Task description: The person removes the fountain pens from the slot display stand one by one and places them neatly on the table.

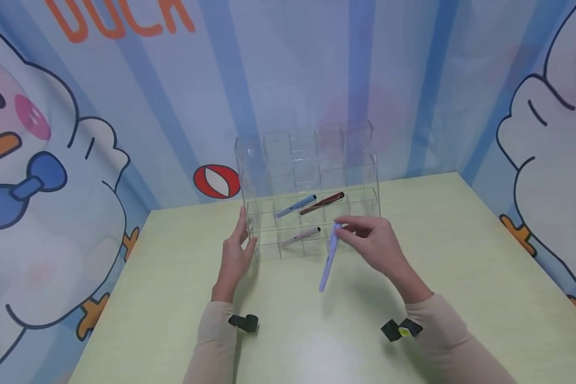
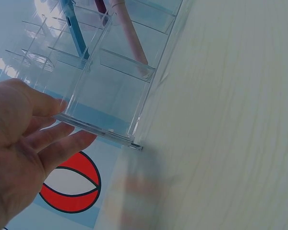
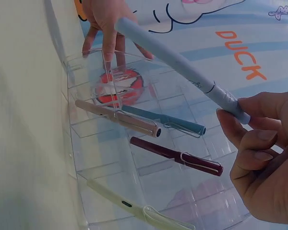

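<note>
A clear acrylic pen organizer (image 1: 269, 250) with stepped rows of compartments stands on the table. My left hand (image 1: 236, 258) grips its left side wall, the thumb on one face and the fingers on the other. With thumb and fingertips, my right hand (image 1: 376, 242) pinches one end of a lavender pen (image 1: 328, 261), which slants downward in front of the organizer. Inside the organizer lean a blue pen (image 1: 296, 206), a dark red pen (image 1: 322, 203) and a pale pink pen (image 1: 301, 236). The right wrist view also shows a pale green pen (image 3: 134, 206) there.
The light wooden table (image 1: 173, 298) reaches back to a blue striped backdrop (image 1: 297, 64) with cartoon ducks on both sides. Behind the organizer's left edge, a red and white oval (image 1: 216, 181) is printed on the backdrop. Each sleeve carries a small black wrist camera (image 1: 245, 322).
</note>
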Demonstrator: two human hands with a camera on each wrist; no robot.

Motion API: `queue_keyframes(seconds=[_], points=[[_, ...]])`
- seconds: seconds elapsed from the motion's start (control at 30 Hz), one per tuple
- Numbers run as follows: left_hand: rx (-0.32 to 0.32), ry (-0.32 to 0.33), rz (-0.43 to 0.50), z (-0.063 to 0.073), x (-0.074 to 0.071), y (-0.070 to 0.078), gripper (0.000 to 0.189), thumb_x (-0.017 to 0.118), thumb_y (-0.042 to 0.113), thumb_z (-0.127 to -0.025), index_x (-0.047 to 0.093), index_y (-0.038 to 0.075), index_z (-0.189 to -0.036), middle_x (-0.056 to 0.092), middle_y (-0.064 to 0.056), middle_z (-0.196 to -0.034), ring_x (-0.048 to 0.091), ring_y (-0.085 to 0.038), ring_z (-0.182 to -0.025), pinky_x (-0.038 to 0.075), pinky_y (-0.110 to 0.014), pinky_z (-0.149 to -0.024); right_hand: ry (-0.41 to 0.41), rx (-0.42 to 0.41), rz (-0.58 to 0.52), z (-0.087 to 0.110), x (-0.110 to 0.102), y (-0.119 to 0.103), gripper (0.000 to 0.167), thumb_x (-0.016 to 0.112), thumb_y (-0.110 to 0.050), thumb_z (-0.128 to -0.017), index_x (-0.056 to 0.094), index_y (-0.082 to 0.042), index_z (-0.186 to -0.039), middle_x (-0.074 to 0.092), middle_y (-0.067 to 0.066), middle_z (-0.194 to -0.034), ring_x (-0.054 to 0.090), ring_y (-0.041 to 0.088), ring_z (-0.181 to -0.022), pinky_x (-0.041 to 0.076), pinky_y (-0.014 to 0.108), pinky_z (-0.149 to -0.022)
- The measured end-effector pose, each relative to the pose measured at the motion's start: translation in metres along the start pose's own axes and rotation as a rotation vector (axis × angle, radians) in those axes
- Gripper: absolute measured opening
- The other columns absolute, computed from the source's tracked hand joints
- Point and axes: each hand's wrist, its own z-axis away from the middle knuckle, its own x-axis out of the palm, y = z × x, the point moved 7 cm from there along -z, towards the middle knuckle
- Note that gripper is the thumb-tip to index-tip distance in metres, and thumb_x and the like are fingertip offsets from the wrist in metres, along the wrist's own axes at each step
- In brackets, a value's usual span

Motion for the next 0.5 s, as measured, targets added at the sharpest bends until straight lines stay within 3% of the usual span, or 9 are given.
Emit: queue_keyframes(seconds=[0.27,0.5], points=[[0.000,-0.003,-0.001,0.001,0.000,-0.002,0.089,0.063,-0.005,-0.095,0.016,0.031,-0.161,0.044,-0.016,-0.151,0.055,-0.035,-0.128,0.047,-0.047,-0.102,-0.113,0.016,0.001,0.004,0.033,0.010,0.026,0.074,-0.019,-0.091,0.077,-0.006,-0.113,0.076,0.004,-0.090,0.058,0.018,-0.065,0.043,0.025,-0.052],[-0.004,-0.003,0.004,0.000,0.000,-0.004,0.089,0.063,-0.004,-0.094,0.017,0.031,-0.161,0.044,-0.015,-0.151,0.055,-0.035,-0.127,0.047,-0.047,-0.102,-0.158,0.067,-0.003,0.003,0.051,0.024,0.027,0.074,-0.017,-0.091,0.076,-0.004,-0.115,0.076,0.007,-0.095,0.062,0.017,-0.073,0.048,0.025,-0.057]])
